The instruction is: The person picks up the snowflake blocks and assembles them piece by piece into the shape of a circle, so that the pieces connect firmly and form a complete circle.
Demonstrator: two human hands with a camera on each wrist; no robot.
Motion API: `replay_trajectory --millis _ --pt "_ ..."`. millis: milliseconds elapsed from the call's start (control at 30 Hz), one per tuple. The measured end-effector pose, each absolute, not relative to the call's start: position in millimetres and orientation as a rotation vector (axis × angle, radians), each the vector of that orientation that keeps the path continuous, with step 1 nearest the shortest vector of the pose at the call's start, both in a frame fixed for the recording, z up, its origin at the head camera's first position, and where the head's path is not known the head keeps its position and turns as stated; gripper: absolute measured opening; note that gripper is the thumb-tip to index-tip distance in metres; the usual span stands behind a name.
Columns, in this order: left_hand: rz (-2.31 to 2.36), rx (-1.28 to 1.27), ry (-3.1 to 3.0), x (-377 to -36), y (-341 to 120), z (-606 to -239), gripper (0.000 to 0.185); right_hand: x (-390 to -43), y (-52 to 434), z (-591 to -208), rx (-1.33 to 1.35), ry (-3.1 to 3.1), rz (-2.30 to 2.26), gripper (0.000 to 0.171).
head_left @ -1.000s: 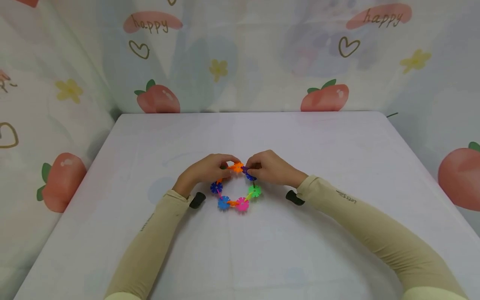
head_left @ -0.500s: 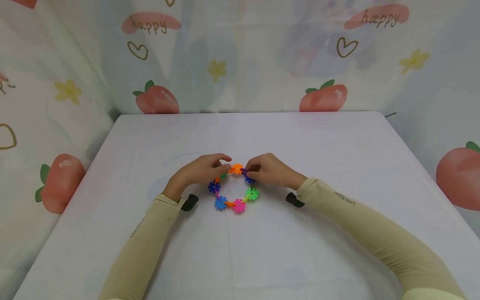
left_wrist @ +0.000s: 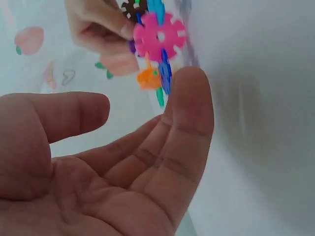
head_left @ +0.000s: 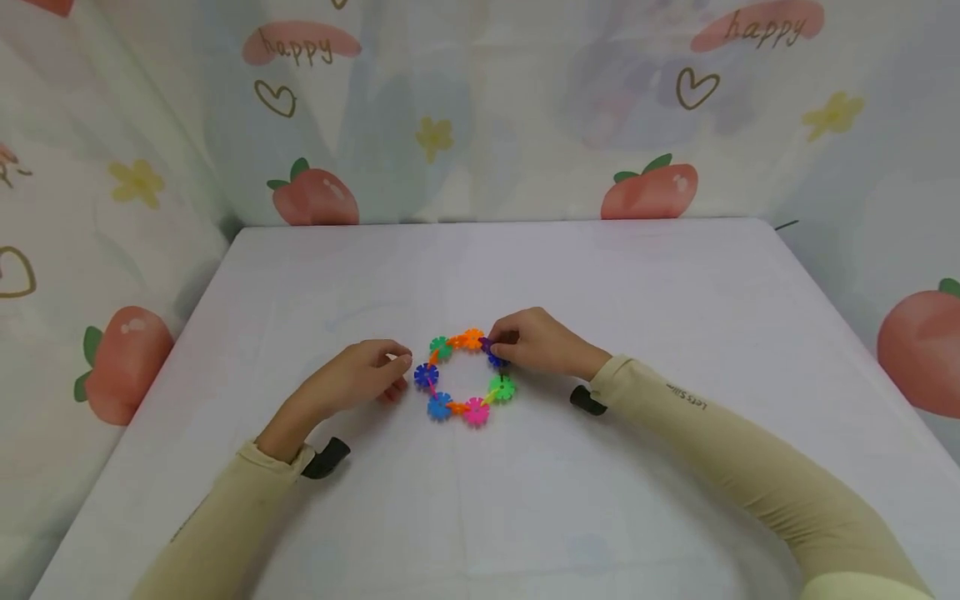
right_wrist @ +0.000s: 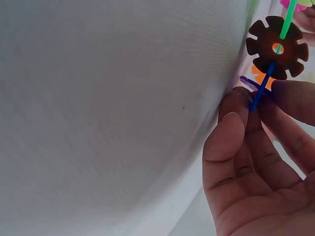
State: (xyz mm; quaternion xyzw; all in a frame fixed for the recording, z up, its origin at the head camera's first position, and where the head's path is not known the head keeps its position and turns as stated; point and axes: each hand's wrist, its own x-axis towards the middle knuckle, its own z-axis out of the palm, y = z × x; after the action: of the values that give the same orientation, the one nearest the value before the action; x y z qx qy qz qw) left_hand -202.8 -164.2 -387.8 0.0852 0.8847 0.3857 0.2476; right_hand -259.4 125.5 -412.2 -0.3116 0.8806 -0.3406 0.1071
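A closed ring of interlocking plastic snowflake discs lies on the white table, with a pink disc at its near side and an orange disc at its far side. My right hand pinches a purple disc at the ring's far right, beside a blue disc. A dark brown disc shows close by in the right wrist view. Left of the ring, my left hand holds nothing, its fingers loosely bent and apart from the nearest dark blue disc.
The white tabletop surrounds the ring. Behind it hangs a patterned cloth with printed fruit and hearts. Black wrist-worn pieces sit below the cuffs of both beige sleeves.
My left hand has let go of the ring's far side and moved left and nearer. The green disc it covered now shows. My right hand stays on the purple disc.
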Motion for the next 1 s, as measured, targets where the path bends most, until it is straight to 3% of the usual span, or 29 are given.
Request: replay_trajectory --millis 367,1000 --pt "1.038 0.256 2.475 -179.5 -138.3 -392.6 0.047 -257.5 126.6 -411.8 -0.900 2.597 -0.999 0.010" --pt "1.244 0.258 2.483 -203.2 -120.9 -411.5 0.054 -259.1 135.5 -412.5 -0.783 2.636 -1.030 0.008"
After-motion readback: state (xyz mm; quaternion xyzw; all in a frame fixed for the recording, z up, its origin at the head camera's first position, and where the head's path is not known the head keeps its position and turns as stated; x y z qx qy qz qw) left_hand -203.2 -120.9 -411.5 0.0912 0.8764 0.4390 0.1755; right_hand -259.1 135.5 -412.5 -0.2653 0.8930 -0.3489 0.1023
